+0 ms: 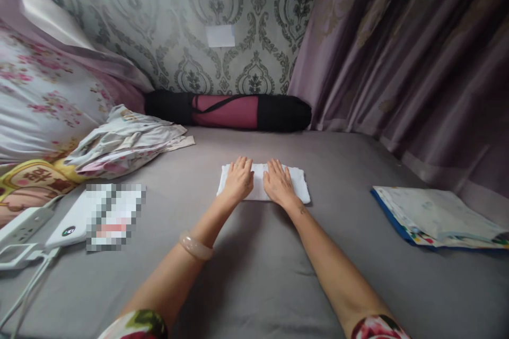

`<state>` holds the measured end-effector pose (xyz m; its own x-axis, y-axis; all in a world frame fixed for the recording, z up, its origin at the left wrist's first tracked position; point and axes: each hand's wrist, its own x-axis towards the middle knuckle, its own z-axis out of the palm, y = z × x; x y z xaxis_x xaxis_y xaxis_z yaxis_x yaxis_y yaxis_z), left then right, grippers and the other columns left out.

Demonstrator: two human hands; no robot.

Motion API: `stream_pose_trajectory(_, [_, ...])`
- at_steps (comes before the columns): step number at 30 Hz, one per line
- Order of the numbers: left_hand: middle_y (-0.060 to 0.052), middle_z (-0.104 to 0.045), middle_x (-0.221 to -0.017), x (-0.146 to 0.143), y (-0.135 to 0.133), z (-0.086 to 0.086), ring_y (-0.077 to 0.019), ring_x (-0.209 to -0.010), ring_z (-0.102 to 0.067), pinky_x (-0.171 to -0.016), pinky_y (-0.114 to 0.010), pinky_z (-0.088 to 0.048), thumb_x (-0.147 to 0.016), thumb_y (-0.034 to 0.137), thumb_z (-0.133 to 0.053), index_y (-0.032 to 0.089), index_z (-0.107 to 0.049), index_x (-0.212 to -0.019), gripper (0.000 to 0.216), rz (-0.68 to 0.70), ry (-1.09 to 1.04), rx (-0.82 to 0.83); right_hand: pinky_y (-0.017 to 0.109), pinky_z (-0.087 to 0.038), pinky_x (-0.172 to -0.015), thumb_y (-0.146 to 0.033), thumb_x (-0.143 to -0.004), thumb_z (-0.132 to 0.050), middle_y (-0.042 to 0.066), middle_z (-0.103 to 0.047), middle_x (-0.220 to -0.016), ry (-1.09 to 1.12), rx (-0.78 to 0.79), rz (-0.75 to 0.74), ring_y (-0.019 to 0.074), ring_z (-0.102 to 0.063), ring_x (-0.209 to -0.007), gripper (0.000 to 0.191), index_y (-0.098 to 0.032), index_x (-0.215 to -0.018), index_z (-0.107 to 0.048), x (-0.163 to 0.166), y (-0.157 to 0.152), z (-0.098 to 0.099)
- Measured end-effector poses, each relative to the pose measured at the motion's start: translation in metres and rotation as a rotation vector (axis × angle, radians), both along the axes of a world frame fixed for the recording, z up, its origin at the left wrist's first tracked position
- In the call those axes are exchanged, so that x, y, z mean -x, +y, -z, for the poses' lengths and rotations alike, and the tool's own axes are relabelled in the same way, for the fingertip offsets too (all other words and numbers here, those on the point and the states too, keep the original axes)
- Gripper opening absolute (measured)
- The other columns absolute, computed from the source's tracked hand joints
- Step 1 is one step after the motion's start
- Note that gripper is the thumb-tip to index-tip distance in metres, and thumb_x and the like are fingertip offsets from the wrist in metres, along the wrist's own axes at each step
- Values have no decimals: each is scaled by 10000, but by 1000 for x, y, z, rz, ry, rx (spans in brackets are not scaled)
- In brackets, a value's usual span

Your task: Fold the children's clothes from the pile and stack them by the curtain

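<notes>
A white folded cloth (259, 182) lies flat as a rectangle on the grey sheet (254, 275), in the middle of the view. Resting on its left half is my left hand (239, 179), palm down with fingers stretched forward. My right hand (279, 182) lies on the right half in the same way, its fingers pointing to the far edge. A strip of the cloth shows between the two hands. A pale bangle (196, 246) circles my left forearm.
Along the wall lies a black and maroon bag (226, 112). To the left are a crumpled cloth (129, 140), a yellow cushion (35, 188), a power strip (29, 225) with cables and a white device (81, 214). A folded stack (441, 217) sits right, near purple curtains (382, 47).
</notes>
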<state>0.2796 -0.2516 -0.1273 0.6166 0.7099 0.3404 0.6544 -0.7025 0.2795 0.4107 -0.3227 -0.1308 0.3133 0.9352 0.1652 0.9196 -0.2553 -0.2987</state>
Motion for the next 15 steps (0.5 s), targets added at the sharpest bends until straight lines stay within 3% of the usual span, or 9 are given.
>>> stream_pose_trajectory(6, [-209, -435, -1448, -15, -17, 15, -293, -1395, -337, -1100, -514, -318, -945, 207, -339, 95, -427, -1348, 428, 45, 44, 71, 442, -99, -1173, -263, -968, -256, 142, -326, -1528, -54, -22, -38, 242, -214, -1438, 547, -37, -1455, -364, -1, -8, 8])
stream_pose_trajectory(15, [-198, -400, -1479, -13, -14, 19, -295, -1425, -275, -1162, -486, -221, -978, 275, -294, 48, -418, -1389, 485, 0, 55, -102, 427, -67, -1178, -267, -976, -260, 128, -298, -1542, -114, -74, -77, 236, -203, -1442, 543, -47, -1464, -352, -1, -3, 10])
